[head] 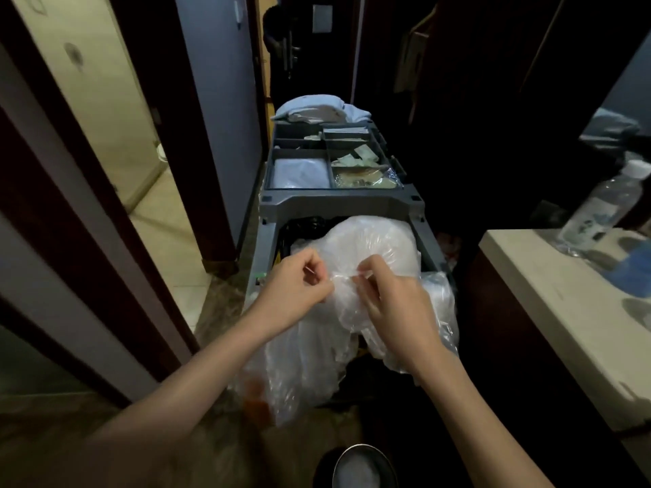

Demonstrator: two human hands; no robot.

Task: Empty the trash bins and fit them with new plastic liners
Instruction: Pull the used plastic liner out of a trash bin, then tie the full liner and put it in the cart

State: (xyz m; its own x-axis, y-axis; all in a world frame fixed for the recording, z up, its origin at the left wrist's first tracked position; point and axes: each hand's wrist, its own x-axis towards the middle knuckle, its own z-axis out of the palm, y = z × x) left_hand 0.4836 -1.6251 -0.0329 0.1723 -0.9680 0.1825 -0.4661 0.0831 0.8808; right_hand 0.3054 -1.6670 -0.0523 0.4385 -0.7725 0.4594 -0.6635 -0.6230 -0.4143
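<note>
Now both hands (pixel 352 287) pinch the clear bag (pixel 373 241) between them.

two hands: a left hand (pixel 299 281) and a right hand (pixel 392 306). one grey cart (pixel 338 203). one round bin (pixel 359 468). one clear bottle (pixel 600 206) on one bench (pixel 563 329). the clear plastic bags (pixel 373 241) are bunched together, so their number cannot be told.

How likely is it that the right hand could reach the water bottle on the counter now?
Probably yes, but not freely: the right hand pinches the clear plastic bag and would have to let go. The water bottle sits on the counter to its right, with nothing standing between them.
</note>
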